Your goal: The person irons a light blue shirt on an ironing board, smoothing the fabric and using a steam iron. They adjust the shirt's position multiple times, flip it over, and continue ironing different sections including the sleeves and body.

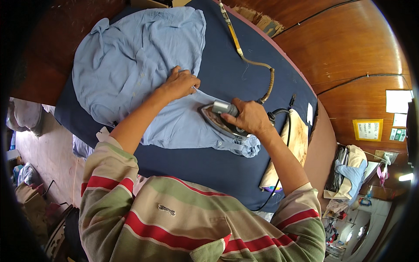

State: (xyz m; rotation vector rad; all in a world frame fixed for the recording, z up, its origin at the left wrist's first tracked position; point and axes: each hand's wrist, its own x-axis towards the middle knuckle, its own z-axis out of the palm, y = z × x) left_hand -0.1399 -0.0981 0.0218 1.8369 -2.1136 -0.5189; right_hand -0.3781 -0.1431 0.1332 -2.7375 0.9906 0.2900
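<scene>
A light blue shirt (131, 56) lies spread over a dark blue padded ironing table (244, 174), with one sleeve stretched to the right toward its buttoned cuff. My right hand (252, 117) grips the handle of a steam iron (218, 120), whose soleplate rests on that sleeve. A grey cylinder-shaped part shows at the iron's front. Up and to the left, my left hand (179, 83) is closed, its fingers pinching the fabric near the top of the sleeve. The shirt's body lies bunched in soft folds beyond my left forearm.
A yellowish steam hose (271, 81) runs from the iron to the far edge. A black cable (286, 144) hangs beside a scorched cream pad (291, 139) at the right. Wooden panelling (340, 48) with posted papers stands beyond. Bagged items lie on the floor at left.
</scene>
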